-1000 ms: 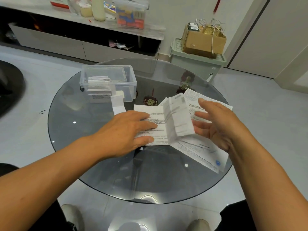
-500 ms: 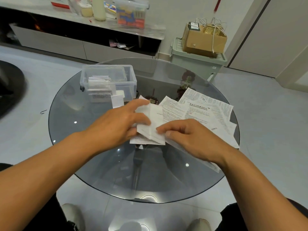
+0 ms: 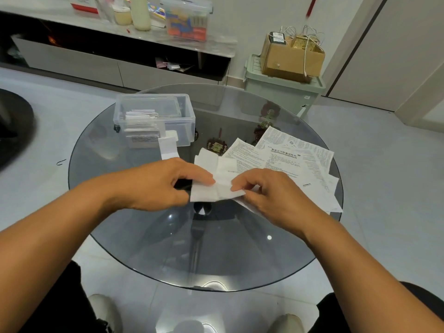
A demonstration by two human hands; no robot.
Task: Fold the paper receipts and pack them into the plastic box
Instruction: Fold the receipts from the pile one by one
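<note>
You are partway through the job. The clear plastic box (image 3: 155, 118) stands open near the far left edge of the round glass table (image 3: 149, 236), and a row of already folded receipts (image 3: 141, 121) stands on edge in its left half; the right half looks free, though the clear walls make that hard to judge. One more folded strip (image 3: 168, 146) leans against the box's near wall, not yet packed.

At the middle of the table, your left hand (image 3: 153, 186) pinches the left side of a half-folded white receipt (image 3: 216, 179) between thumb and fingers, and your right hand (image 3: 271, 195) pinches its right side with curled fingers. The receipt lies nearly flat, blank side up, its long axis running from the near edge toward the far edge and leaning slightly left, with a crease across it between your two hands.

A pile of unfolded printed sheets (image 3: 298, 162) still waits toward the right edge, fanned out, touching the paper you hold. Folding those and packing them looks like the bulk of what remains
</note>
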